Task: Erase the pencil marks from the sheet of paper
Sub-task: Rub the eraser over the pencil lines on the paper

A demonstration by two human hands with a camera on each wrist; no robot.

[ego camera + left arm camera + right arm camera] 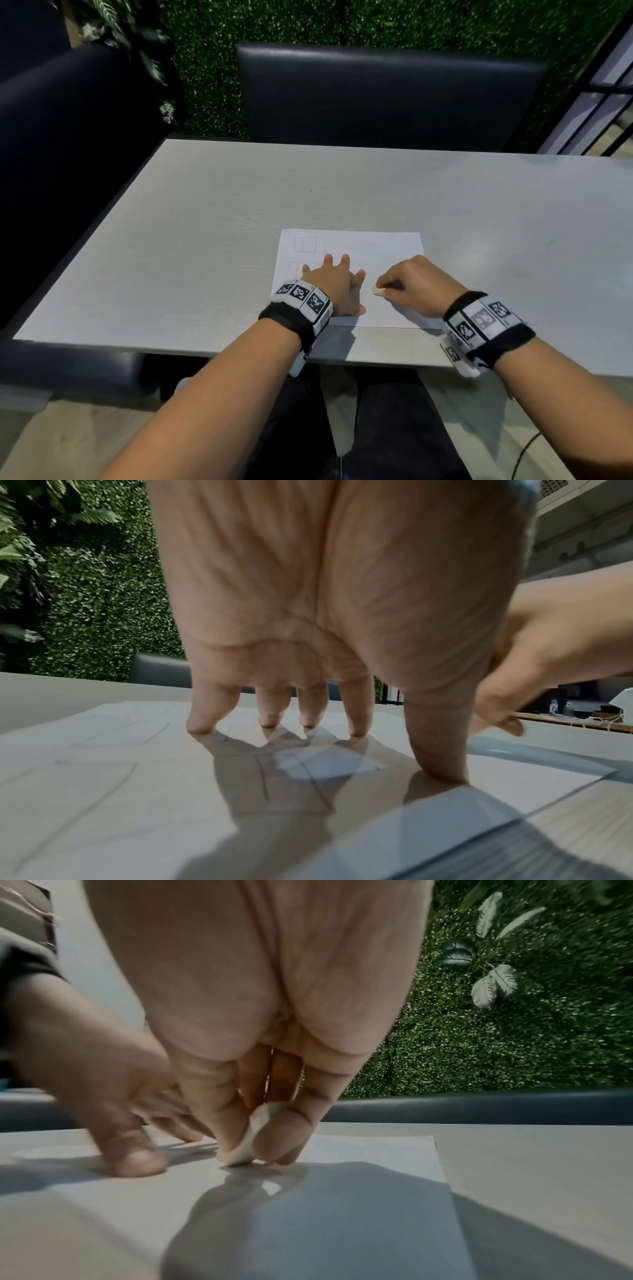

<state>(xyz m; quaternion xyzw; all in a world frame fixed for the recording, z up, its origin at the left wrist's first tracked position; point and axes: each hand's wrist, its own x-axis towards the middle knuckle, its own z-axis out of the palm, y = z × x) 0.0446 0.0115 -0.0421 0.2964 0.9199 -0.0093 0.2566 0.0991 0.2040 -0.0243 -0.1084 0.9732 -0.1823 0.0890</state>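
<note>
Paper [383, 246] looks thin and floppy, lying flat at the table's [171, 240] near edge: left hand [337, 286] splayed with fingertips [200, 727] pinning it, right hand [412, 286] pinching small white eraser [245, 1146] onto it just beside, so rub lightly toward free edge to avoid creasing

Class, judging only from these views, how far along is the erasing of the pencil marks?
Looks done: the right half of the sheet of paper appears blank. In hand: the right hand pinches a white eraser against the sheet, while the left hand presses it flat with spread fingers. Left: pencil boxes at the far left, and lines under the left palm, remain.
</note>
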